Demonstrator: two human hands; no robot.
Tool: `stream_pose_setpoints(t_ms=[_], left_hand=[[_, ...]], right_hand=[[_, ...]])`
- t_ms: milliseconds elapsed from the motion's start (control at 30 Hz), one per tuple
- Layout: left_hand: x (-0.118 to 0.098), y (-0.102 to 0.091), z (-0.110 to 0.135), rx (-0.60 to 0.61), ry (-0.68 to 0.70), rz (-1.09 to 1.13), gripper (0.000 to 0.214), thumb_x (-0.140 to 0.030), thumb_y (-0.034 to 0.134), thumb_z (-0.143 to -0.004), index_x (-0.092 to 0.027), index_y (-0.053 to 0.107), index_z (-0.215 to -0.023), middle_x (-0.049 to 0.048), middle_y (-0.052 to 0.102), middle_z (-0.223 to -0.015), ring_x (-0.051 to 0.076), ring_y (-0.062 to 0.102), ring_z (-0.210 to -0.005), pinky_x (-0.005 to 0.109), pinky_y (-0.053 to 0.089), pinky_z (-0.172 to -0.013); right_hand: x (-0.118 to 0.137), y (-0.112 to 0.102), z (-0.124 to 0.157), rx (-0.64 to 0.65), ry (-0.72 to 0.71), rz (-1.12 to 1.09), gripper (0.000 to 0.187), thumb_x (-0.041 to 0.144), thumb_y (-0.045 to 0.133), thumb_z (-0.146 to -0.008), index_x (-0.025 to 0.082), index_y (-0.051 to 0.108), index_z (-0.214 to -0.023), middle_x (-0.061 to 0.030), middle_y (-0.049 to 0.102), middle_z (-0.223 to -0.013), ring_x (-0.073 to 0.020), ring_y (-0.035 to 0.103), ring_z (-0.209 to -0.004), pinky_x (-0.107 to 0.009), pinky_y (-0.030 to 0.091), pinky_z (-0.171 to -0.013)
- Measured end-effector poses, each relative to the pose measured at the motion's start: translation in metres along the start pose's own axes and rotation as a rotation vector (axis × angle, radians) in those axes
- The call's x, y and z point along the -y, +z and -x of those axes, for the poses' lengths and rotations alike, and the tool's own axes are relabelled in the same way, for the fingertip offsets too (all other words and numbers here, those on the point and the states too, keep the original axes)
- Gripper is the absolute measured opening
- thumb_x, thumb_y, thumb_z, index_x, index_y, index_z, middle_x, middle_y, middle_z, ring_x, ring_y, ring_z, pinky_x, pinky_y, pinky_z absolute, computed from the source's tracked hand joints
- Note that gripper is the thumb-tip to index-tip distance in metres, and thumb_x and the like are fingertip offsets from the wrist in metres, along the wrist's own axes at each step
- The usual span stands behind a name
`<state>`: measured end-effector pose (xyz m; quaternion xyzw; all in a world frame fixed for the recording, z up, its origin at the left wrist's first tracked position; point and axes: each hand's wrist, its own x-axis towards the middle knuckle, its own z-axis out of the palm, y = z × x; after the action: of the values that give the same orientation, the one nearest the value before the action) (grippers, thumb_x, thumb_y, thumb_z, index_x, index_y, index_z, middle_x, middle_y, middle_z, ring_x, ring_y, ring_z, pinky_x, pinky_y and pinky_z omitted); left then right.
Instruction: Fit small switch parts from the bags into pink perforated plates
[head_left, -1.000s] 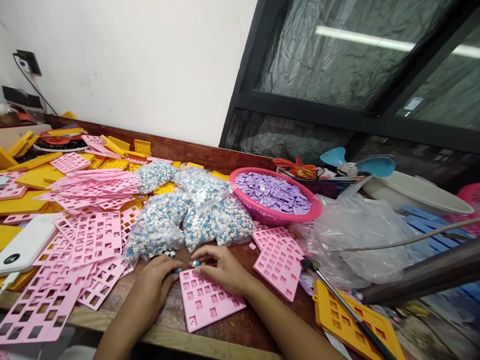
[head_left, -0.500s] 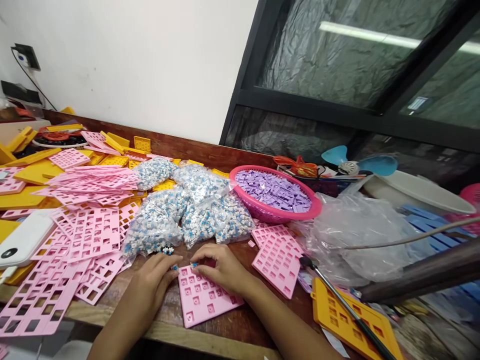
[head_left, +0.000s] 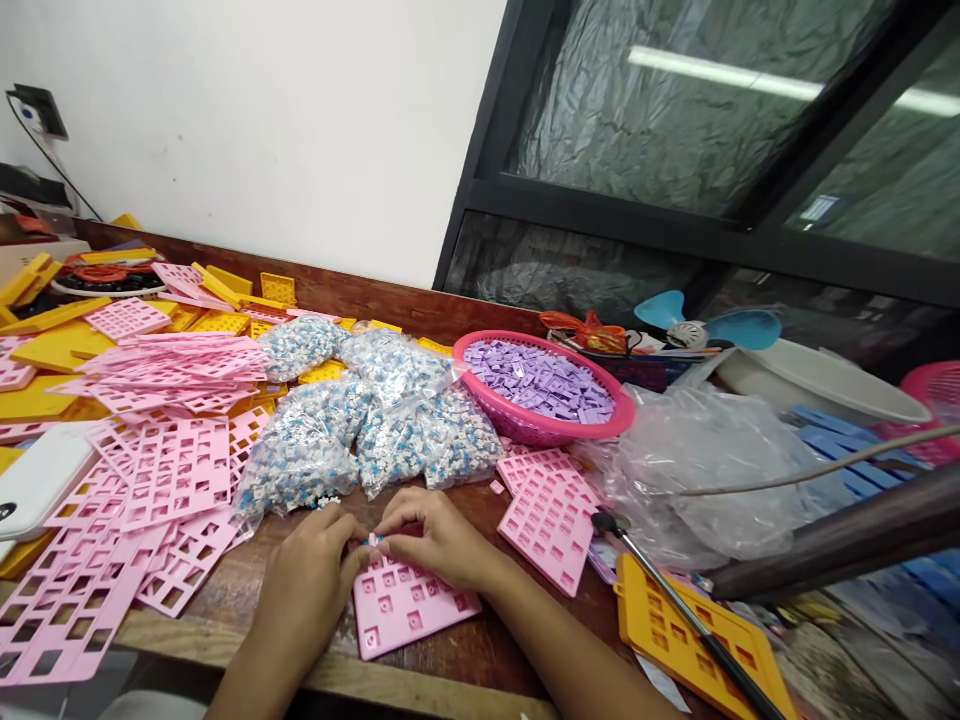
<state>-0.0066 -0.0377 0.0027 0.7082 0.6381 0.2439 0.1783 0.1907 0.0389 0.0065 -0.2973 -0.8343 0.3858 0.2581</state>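
Note:
A pink plastic board with rows of square recesses lies tilted on the table in front of me. My left hand is at its upper left corner, thumb and finger pinched on a small blue-and-white plastic piece. My right hand reaches over the board's far edge, its thumb and forefinger pinched at the same spot on another small blue piece, mostly hidden. The fingertips of both hands nearly touch. Just beyond, a few loose pieces lie by a clear bag of blue-and-white pieces.
More filled bags sit behind. A pink basket holds purple tiles. Pink grid sheets pile up at left beside a white power bank. At right lie more pink boards, a yellow board and a black rod.
My left hand has moved right, bringing its small piece to the board's corner beside my right fingertips. My right hand has shifted slightly left and down. The camera view has turned slightly.

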Motion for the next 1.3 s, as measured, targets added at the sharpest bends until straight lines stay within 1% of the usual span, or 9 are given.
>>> stream_pose_setpoints(t_ms=[133, 267, 433, 533, 700, 833, 933, 1100, 1300], left_hand=[[-0.008, -0.006, 0.000, 0.040, -0.041, -0.071, 0.014, -0.032, 0.059, -0.097, -0.026, 0.068, -0.088, 0.0011, 0.069, -0.098, 0.021, 0.067, -0.090, 0.029, 0.036, -0.068], [-0.014, -0.011, -0.001, 0.071, -0.081, -0.129, 0.019, -0.037, 0.057, -0.098, -0.025, 0.065, -0.086, 0.0004, 0.069, -0.096, 0.021, 0.067, -0.084, 0.028, 0.029, -0.062], [-0.008, -0.008, -0.003, 0.001, -0.082, 0.017, 0.012, -0.029, 0.060, -0.095, -0.026, 0.067, -0.086, -0.0010, 0.071, -0.095, 0.018, 0.067, -0.086, 0.026, 0.033, -0.068], [-0.002, -0.009, -0.003, -0.017, -0.079, 0.070, 0.010, -0.028, 0.063, -0.093, -0.025, 0.068, -0.085, -0.0008, 0.071, -0.093, 0.018, 0.067, -0.085, 0.026, 0.035, -0.070], [0.001, -0.018, -0.005, -0.014, -0.073, 0.025, 0.012, -0.027, 0.062, -0.092, -0.025, 0.067, -0.082, -0.0008, 0.071, -0.090, 0.019, 0.066, -0.084, 0.027, 0.035, -0.071], [0.002, -0.023, -0.005, 0.017, -0.094, -0.118, 0.018, -0.025, 0.056, -0.095, -0.023, 0.065, -0.081, 0.0019, 0.069, -0.090, 0.021, 0.067, -0.083, 0.029, 0.034, -0.067], [0.005, -0.025, -0.005, 0.035, -0.077, -0.175, 0.020, -0.025, 0.053, -0.097, -0.023, 0.065, -0.081, 0.0026, 0.070, -0.091, 0.022, 0.068, -0.081, 0.029, 0.033, -0.066], [0.015, -0.027, -0.006, 0.028, -0.019, -0.013, 0.019, -0.027, 0.058, -0.094, -0.025, 0.073, -0.083, 0.0024, 0.071, -0.089, 0.020, 0.068, -0.086, 0.028, 0.041, -0.074], [0.020, -0.035, -0.003, 0.087, 0.089, 0.135, 0.030, -0.027, 0.048, -0.098, -0.027, 0.077, -0.096, 0.0039, 0.075, -0.100, 0.021, 0.069, -0.094, 0.031, 0.047, -0.087]], right_hand=[[-0.002, 0.003, 0.001, -0.022, 0.012, 0.027, 0.011, 0.032, 0.078, -0.086, 0.023, 0.082, -0.091, -0.0047, 0.074, -0.090, -0.0205, 0.067, -0.089, -0.031, 0.050, -0.078], [0.000, 0.005, 0.001, -0.050, 0.016, 0.041, 0.010, 0.032, 0.079, -0.086, 0.023, 0.082, -0.089, -0.0049, 0.073, -0.089, -0.0204, 0.066, -0.088, -0.031, 0.049, -0.079], [0.003, -0.003, 0.002, 0.012, 0.018, 0.000, 0.018, 0.035, 0.075, -0.089, 0.021, 0.080, -0.099, -0.0060, 0.074, -0.096, -0.0209, 0.067, -0.090, -0.032, 0.051, -0.081], [0.003, -0.004, 0.002, -0.021, 0.013, 0.065, 0.017, 0.033, 0.077, -0.087, 0.021, 0.079, -0.098, -0.0064, 0.074, -0.097, -0.0226, 0.066, -0.094, -0.034, 0.050, -0.084], [0.005, 0.011, -0.001, -0.043, 0.008, 0.153, 0.013, 0.030, 0.077, -0.087, 0.023, 0.078, -0.098, -0.0057, 0.072, -0.098, -0.0230, 0.064, -0.097, -0.035, 0.048, -0.086], [0.010, 0.024, -0.002, -0.076, 0.012, 0.226, 0.016, 0.025, 0.078, -0.086, 0.023, 0.076, -0.102, -0.0060, 0.071, -0.100, -0.0236, 0.063, -0.098, -0.035, 0.047, -0.086], [0.012, 0.027, -0.001, -0.085, 0.007, 0.251, 0.016, 0.024, 0.077, -0.087, 0.023, 0.075, -0.103, -0.0059, 0.071, -0.100, -0.0236, 0.062, -0.098, -0.035, 0.047, -0.085], [0.009, 0.026, -0.001, -0.078, -0.001, 0.243, 0.016, 0.026, 0.077, -0.087, 0.023, 0.075, -0.103, -0.0062, 0.071, -0.101, -0.0237, 0.063, -0.099, -0.035, 0.047, -0.086], [0.009, 0.025, -0.001, -0.084, -0.009, 0.246, 0.016, 0.024, 0.078, -0.086, 0.022, 0.075, -0.101, -0.0061, 0.071, -0.100, -0.0240, 0.063, -0.099, -0.035, 0.047, -0.086]])
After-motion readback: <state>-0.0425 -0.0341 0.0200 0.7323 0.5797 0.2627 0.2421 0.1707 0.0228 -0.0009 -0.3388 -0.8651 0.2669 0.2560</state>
